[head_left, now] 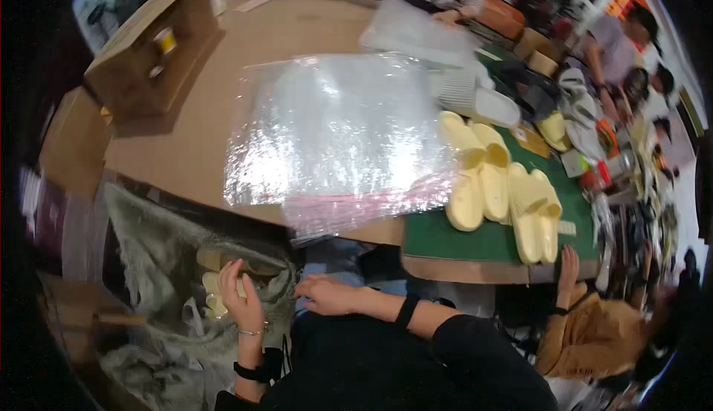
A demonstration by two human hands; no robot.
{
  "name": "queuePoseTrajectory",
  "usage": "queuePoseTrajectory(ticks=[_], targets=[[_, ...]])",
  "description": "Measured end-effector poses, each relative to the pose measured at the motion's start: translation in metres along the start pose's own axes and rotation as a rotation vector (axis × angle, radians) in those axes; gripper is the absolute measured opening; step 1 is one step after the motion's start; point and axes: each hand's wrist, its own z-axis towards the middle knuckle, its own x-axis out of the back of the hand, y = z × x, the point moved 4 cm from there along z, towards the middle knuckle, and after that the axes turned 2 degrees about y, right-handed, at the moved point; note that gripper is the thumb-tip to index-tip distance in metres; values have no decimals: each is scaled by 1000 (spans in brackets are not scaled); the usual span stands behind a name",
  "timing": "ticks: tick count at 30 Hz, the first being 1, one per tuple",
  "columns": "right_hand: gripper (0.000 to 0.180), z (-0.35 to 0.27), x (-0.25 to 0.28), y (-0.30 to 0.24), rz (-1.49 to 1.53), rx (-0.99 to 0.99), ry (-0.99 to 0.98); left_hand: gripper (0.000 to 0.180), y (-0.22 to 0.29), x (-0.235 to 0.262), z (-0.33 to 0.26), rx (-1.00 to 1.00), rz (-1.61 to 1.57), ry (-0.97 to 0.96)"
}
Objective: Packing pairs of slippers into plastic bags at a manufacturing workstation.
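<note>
Yellow slipper (215,294) is lying lower left inside a grey sack (160,262), left hand (241,299) gripping it, right hand (327,296) resting loosely curled, empty, just beside.

Clear plastic bags (338,132) on table (215,114)

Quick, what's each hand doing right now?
Left hand: closed on a pale yellow slipper in the grey sack.
Right hand: open, resting at the sack's edge.

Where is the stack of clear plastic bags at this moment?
In the head view, the clear plastic bags lie mid-table on the brown cardboard, just left of the yellow slippers.
</note>
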Motion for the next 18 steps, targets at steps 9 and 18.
queuePoseTrajectory(ticks=[9,18], targets=[[24,-199,171,-30,-132,-228,802,32,180,-138,29,-793,-46,-435],[42,-430,227,89,-591,-958,1494,75,139,-197,65,-834,555,-550]])
